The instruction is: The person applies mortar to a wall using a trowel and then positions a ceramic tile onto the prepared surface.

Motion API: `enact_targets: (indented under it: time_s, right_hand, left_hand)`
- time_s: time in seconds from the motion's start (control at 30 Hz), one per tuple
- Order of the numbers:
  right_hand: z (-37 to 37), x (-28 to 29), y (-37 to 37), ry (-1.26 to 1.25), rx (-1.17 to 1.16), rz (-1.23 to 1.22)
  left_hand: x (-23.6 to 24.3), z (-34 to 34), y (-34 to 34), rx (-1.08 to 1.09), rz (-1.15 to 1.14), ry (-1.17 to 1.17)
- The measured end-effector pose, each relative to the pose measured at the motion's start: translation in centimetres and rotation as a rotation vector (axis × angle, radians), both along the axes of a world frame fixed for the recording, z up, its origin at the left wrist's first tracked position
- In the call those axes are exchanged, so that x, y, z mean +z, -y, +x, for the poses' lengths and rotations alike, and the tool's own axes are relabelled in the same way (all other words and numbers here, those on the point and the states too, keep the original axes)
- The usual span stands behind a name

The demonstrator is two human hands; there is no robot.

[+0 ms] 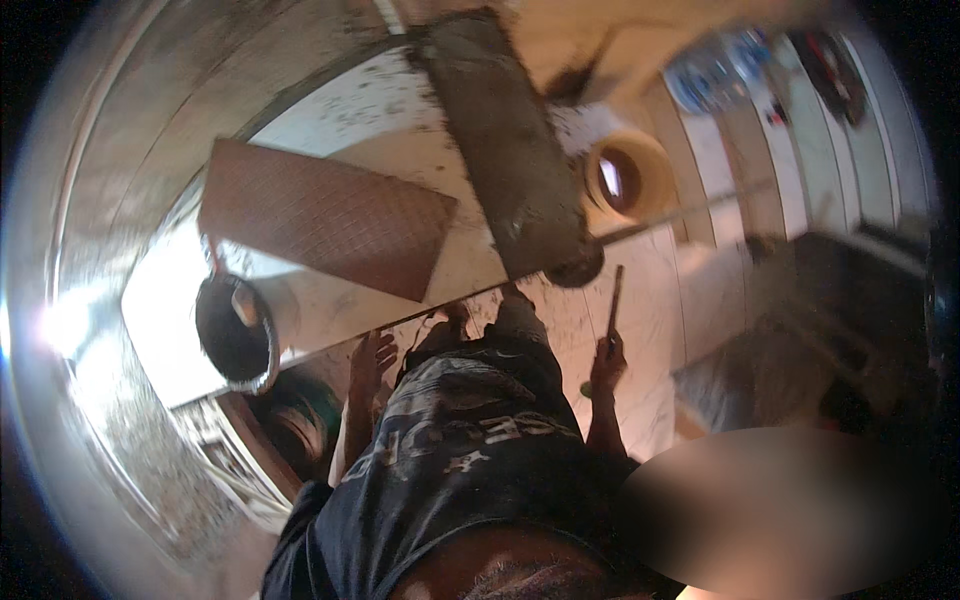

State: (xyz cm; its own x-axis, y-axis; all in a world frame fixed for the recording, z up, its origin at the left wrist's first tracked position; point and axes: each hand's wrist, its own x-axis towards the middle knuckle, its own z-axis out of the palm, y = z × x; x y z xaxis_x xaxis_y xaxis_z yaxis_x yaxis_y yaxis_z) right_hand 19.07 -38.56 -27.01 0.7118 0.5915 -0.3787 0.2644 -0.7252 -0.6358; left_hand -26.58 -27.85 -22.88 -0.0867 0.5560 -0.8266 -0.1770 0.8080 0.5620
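Observation:
My left hand point(375, 357) hangs beside my body, near the front edge of a white slab point(345, 283). Its fingers are apart and hold nothing. On my right, my right hand point(608, 366) grips a long thin tool point(616, 300), seen edge-on and pointing away from me; a small green part shows below the fist. Its exact kind cannot be made out. A brown rectangular tile point(330, 215) with a faint grid of lines lies across the slab. Along the slab's right side runs a wide band of wet grey mortar point(515, 165).
A black bucket point(273, 368) stands at the slab's left end. Beyond the mortar is a yellow bucket point(664, 175) with liquid inside. Clear plastic bottles point(705, 78) lie on striped steps at the far right. Dark blurred things point(740, 375) sit to my right; a wall curves along the left.

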Motion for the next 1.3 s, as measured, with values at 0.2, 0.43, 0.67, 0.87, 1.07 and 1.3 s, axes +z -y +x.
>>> enact_targets:
  time_s: [0.2,0.43,0.67,0.87,1.07,1.3]
  right_hand:
    - [5.3,11.0,-20.0,0.285,0.747,0.176]
    - [0.9,13.9,-45.8,0.515,1.254,0.34]
    - [-3.0,13.5,-57.3,0.678,1.485,0.246]
    - [-2.9,12.6,-61.3,0.787,1.583,0.253]
    - [-3.1,13.3,-63.5,0.794,1.722,0.152]
    - [-4.4,13.6,-65.6,0.799,1.835,0.074]
  left_hand:
    - [-0.1,3.0,0.4,0.296,0.09,-0.051]
    - [-0.9,4.2,0.2,0.453,0.042,-0.157]
    - [0.2,5.0,-1.2,0.567,-0.047,-0.154]
    - [1.5,5.8,-2.5,0.563,-0.115,-0.268]
    - [2.0,5.8,-2.8,0.661,-0.095,-0.178]
    - [1.1,5.4,-3.2,0.577,-0.231,-0.287]
